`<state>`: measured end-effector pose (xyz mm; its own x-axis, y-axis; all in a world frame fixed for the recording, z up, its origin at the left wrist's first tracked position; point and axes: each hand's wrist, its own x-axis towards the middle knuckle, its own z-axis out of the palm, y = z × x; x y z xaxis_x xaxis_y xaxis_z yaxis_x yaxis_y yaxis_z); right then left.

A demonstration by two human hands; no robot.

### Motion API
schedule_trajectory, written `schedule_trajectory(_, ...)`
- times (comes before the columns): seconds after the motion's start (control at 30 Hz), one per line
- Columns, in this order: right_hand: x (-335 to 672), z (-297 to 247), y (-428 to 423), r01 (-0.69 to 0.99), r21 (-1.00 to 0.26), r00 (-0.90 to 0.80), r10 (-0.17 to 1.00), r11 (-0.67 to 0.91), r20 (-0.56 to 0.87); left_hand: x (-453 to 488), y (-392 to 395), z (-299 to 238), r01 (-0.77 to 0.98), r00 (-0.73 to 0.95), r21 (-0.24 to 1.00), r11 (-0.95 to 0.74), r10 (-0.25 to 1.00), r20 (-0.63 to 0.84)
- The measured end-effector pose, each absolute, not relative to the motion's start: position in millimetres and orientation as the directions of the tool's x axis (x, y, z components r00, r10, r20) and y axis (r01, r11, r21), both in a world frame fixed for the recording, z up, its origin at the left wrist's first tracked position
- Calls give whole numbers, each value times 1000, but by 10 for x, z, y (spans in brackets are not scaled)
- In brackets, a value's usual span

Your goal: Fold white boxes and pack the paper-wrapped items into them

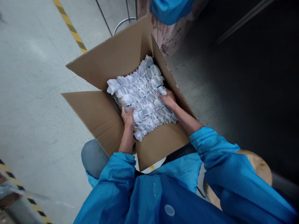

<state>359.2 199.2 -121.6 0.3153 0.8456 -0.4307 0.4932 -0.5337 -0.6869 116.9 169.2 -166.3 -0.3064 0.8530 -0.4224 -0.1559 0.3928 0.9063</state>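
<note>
An open cardboard box (161, 144) with raised flaps stands in front of my knees. Inside, several small white paper-wrapped pieces (146, 101) sit in tight rows, forming a layer. A thin brown edge, apparently a cardboard sheet, shows under the layer's left side, and more wrapped pieces seem to lie below it. My left hand (127, 117) grips that left edge, thumb on top and fingers down the side. Opposite it, my right hand (168, 99) clasps the right edge, its thumb over a wrapped piece. The fingertips of both hands are hidden beneath the layer.
A person in blue over a floral garment (167, 37) is just beyond the box. Near them stands a metal-framed stool (125, 21). A round wooden stool top (257, 165) is by my right arm. Yellow-black tape (70, 26) runs along the grey floor.
</note>
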Motion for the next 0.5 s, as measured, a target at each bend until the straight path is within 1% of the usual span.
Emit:
schedule_trajectory(0.13,3570,-1144,1997,483,-683,324,836,-548,-442,1167,1717,-1568,-150,-285,894,421,848,-447)
schedule_trajectory(0.33,3497,-1134,2006,454,-689,291,825,-565,-484,1216,1718,-1458,-126,-291,890,437,842,-455)
schedule_trajectory(0.5,3551,-969,1968,495,-653,333,820,-573,-466,1286,1708,-1382,-147,-292,882,447,833,-471)
